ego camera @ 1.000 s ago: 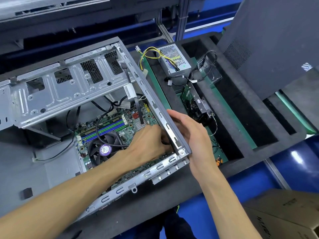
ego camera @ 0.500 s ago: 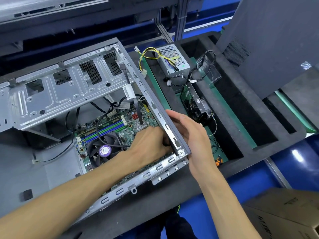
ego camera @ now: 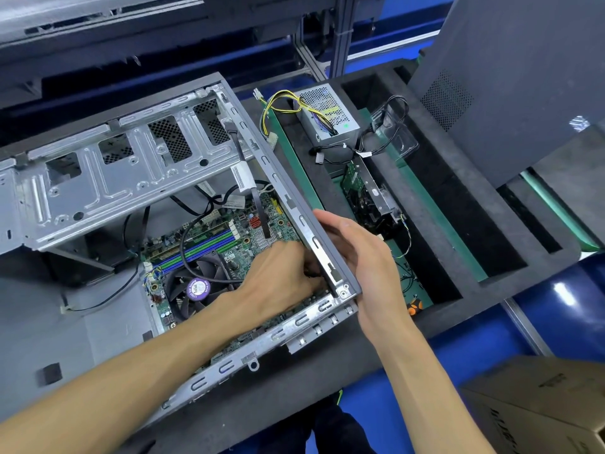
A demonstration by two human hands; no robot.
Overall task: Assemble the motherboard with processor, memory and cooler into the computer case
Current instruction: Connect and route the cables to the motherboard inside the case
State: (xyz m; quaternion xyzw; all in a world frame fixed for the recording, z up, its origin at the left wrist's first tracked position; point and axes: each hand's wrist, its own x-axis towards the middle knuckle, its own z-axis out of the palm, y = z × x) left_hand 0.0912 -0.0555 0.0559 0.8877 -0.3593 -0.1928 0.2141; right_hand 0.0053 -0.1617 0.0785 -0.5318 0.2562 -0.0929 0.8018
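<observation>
1. Right hand (ego camera: 363,257) fingers (ego camera: 330,219) curl over the computer case (ego camera: 108,178) side rail; left hand (ego camera: 278,280) fingers are hidden inside, state unclear.
2. Motherboard (ego camera: 242,234) lies in the case on the dark foam worktop (ego camera: 327,352).
3. Fan's purple label (ego camera: 197,289) is unreadable.

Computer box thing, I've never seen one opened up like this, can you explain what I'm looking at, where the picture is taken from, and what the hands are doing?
The picture comes from a camera worn on a person's head, looking down at their two hands. The open metal box is a computer case. Inside lies the green motherboard, with a round cooler fan on it. The left hand reaches into the case's corner over the board; its fingertips are hidden, so what it touches is unclear. The right hand holds the case's rim from outside. Beside the case, a black foam tray holds a silver power supply with coloured wires.
</observation>
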